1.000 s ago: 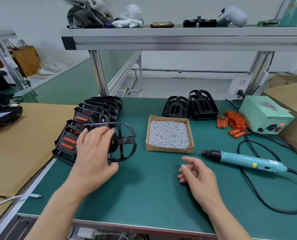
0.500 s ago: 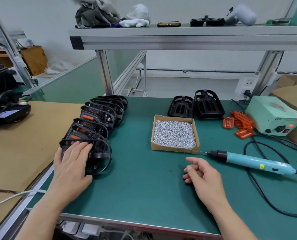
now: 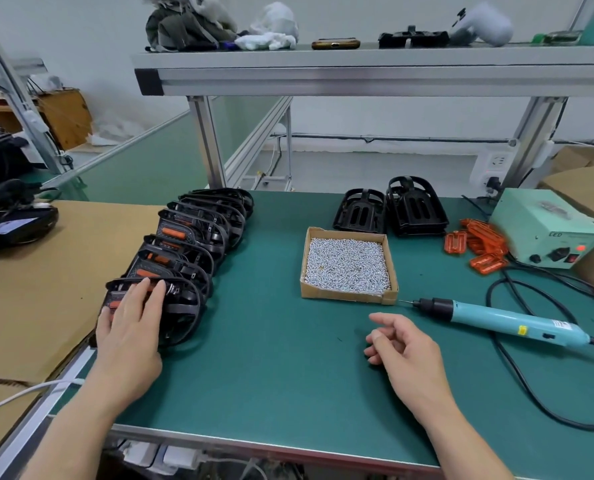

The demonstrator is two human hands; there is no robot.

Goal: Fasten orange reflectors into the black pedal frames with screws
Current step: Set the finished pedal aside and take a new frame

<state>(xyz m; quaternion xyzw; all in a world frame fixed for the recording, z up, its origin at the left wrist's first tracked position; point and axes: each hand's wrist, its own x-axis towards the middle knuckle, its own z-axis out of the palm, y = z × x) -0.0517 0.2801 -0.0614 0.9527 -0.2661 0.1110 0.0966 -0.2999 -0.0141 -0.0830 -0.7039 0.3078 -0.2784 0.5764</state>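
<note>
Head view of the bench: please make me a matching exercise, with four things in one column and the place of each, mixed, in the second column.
Column A
1. electric screwdriver
2. cardboard box of screws
3. loose orange reflectors
4. left hand

Column B
a. beside the pale green power supply
b. resting on the nearest pedal frame of the left row
c. in front of the two empty black pedal frames
d. lying right of the right hand, tip towards the box

Pairs: 1-d, 2-c, 3-a, 4-b
</note>
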